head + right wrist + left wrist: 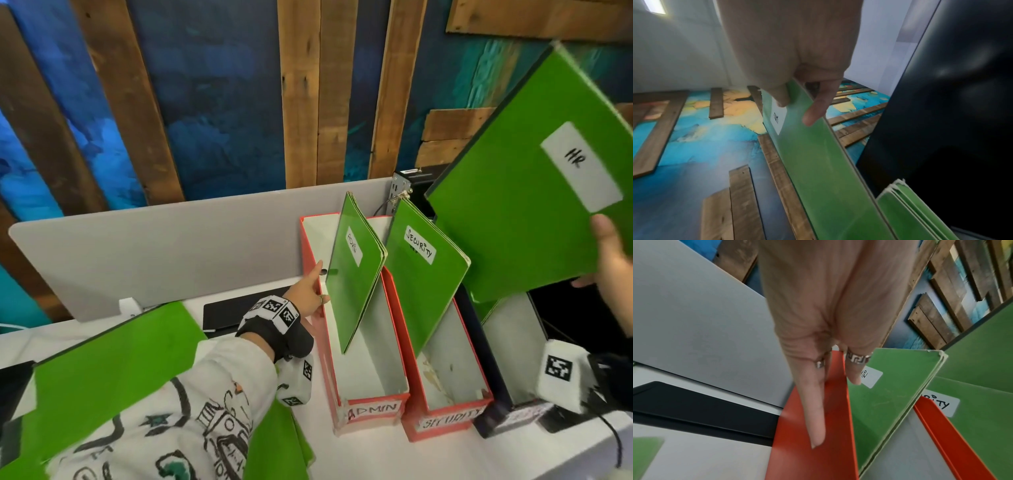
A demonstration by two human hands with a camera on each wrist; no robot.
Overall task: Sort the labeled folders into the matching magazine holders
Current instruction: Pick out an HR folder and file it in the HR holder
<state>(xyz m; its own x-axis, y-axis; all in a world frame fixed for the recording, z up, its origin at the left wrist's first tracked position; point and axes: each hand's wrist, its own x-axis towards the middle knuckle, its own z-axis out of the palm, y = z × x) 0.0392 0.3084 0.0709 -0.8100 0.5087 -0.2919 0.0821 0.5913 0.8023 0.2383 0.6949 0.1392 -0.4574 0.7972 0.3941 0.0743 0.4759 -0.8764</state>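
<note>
My right hand [606,253] holds a green folder labeled HR [513,205] in the air at the right, above a dark holder [503,342]. In the right wrist view the thumb and fingers [809,120] pinch that HR folder [818,162] near its label. My left hand [317,284] rests with straight fingers on the left wall of the red ADMIN holder [325,359]. One finger [816,410] lies outside the wall and another touches the ADMIN folders [879,402] standing inside. A SECURITY folder [424,270] leans in the red SECURITY holder [445,421].
Several loose green folders [113,370] lie on the white desk under my left forearm. A flat black device [239,311] lies behind them, before a grey partition [154,253]. More green folders [906,211] stand in the dark holder beside a black screen [941,113].
</note>
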